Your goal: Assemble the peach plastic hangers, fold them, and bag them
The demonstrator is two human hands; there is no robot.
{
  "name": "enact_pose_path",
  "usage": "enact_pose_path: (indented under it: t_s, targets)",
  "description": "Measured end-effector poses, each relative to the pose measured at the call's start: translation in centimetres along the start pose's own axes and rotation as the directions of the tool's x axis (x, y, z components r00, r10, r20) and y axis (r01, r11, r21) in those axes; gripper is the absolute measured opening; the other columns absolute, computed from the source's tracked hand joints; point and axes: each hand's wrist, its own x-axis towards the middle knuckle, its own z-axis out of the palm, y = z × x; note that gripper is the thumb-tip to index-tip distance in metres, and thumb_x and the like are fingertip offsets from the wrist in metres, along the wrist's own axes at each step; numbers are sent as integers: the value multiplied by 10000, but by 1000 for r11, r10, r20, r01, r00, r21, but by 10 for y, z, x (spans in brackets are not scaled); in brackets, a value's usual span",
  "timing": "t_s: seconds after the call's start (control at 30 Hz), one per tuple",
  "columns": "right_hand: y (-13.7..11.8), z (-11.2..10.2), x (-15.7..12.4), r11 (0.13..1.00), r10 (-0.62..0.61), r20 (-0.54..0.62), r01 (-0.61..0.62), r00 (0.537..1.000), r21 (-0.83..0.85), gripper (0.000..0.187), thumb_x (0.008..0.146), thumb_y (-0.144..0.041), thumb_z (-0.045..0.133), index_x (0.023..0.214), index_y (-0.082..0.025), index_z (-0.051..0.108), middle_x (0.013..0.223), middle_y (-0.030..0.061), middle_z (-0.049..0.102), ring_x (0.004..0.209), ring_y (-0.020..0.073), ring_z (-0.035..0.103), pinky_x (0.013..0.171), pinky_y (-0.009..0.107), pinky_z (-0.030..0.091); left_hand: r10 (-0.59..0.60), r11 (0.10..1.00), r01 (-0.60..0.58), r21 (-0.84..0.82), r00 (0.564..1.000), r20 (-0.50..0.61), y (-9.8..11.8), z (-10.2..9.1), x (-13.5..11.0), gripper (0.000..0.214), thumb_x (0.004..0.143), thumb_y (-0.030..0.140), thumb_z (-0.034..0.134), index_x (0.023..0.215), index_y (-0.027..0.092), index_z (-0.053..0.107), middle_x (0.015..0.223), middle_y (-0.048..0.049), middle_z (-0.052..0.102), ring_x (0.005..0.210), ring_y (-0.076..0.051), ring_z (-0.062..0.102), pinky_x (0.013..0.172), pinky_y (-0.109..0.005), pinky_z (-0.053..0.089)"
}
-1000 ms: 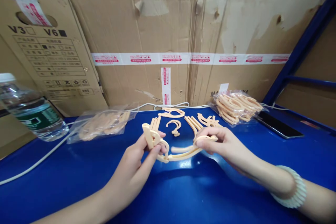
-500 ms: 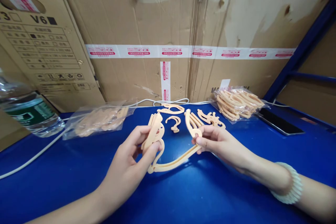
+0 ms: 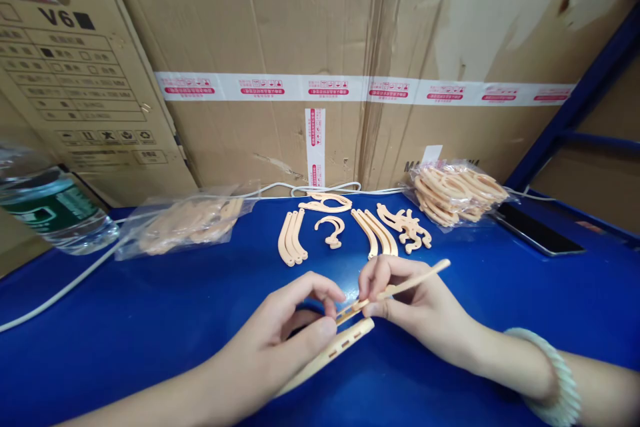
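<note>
Between my hands, low over the blue table, is a jointed beige plastic hanger (image 3: 350, 339), now seen nearly edge-on, with small slots along its edge. My left hand (image 3: 295, 333) pinches it between thumb and fingers at its left part. My right hand (image 3: 407, 290) is closed on its far end, where a slim arm (image 3: 425, 277) sticks out past the fingers to the right. Just beyond my hands lie curved beige strips, one group on the left (image 3: 293, 237) and another on the right (image 3: 374, 232). A beige hook (image 3: 331, 230) rests between these groups.
Behind are a looped beige piece (image 3: 326, 202) and small branched pieces (image 3: 405, 225). Clear bags of beige parts lie left (image 3: 190, 223) and right (image 3: 455, 190). A phone (image 3: 540, 230), a water bottle (image 3: 55, 203) and a white cable (image 3: 65, 307) are at the sides; cardboard (image 3: 280, 140) stands behind.
Both hands have come lower and nearer to me, with the hanger turned from face-on to edge-on. The left group of curved strips, earlier partly behind my left hand, now shows fully.
</note>
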Motion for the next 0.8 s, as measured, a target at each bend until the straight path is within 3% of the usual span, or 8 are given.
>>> enact_pose_path:
  t_s: [0.17, 0.27, 0.37, 0.5, 0.57, 0.7, 0.73, 0.8]
  targets:
    - [-3, 1, -5, 988, -69, 43, 74, 997, -136, 186, 844, -270, 759, 744, -179, 631, 799, 20, 673, 712, 132, 631, 659, 257, 501, -177, 981, 182, -65, 982, 69, 0, 7, 4, 238, 934, 391, 509, 1057, 195, 566, 756, 28, 520, 630, -124, 433, 586, -234, 349]
    - [-3, -1, -6, 923, -197, 125, 227, 972, -309, 75, 901, -259, 699, 880, -187, 704, 823, 40, 686, 738, 152, 637, 663, 278, 508, -132, 991, 133, -9, 989, 73, 6, 10, 4, 210, 945, 346, 483, 974, 175, 600, 778, 14, 539, 662, -130, 447, 602, -235, 355]
    - [-2, -3, -5, 816, -330, 217, 393, 919, -424, 109, 952, -228, 625, 936, -200, 730, 835, 51, 686, 771, 160, 631, 683, 296, 511, -78, 991, 70, 114, 995, 66, 10, 10, 3, 227, 970, 313, 441, 914, 176, 613, 738, 27, 513, 645, -127, 413, 584, -230, 331]
    - [-2, -5, -4, 698, -417, 282, 503, 864, -509, 136, 976, -209, 580, 970, -217, 716, 836, 44, 690, 789, 168, 616, 711, 324, 510, -28, 965, 12, 262, 998, 60, 9, 6, 4, 263, 991, 281, 405, 863, 181, 611, 687, 35, 501, 614, -125, 408, 575, -229, 326]
    - [-5, -7, -5, 553, -449, 379, 585, 809, -593, 176, 993, -186, 528, 1022, -218, 699, 866, 44, 707, 823, 185, 617, 787, 382, 504, 27, 943, -47, 331, 998, 64, 7, 6, 5, 282, 997, 253, 400, 800, 181, 589, 666, 34, 510, 600, -122, 429, 580, -226, 337]
    - [-11, -10, -13, 109, -441, 610, 714, 658, -692, 201, 958, -130, 543, 1006, -258, 691, 890, 11, 747, 887, 209, 650, 999, 516, 410, 182, 866, -205, 457, 979, 95, 2, 8, 4, 289, 999, 198, 401, 763, 190, 566, 671, 17, 547, 581, -124, 470, 577, -227, 360]
    - [-12, -11, -15, 42, -434, 641, 724, 634, -688, 204, 945, -131, 561, 992, -279, 694, 877, -1, 752, 889, 211, 664, 1016, 520, 405, 210, 840, -235, 489, 972, 107, 1, 8, 3, 289, 1002, 193, 395, 770, 192, 567, 680, 11, 556, 578, -127, 478, 573, -230, 362]
    - [-13, -13, -18, -7, -401, 679, 739, 615, -674, 213, 924, -151, 591, 1018, -310, 697, 864, -10, 759, 896, 223, 690, 1016, 520, 425, 241, 789, -268, 553, 963, 123, -1, 9, 2, 299, 1012, 193, 378, 778, 191, 566, 693, 3, 566, 578, -130, 489, 566, -236, 361]
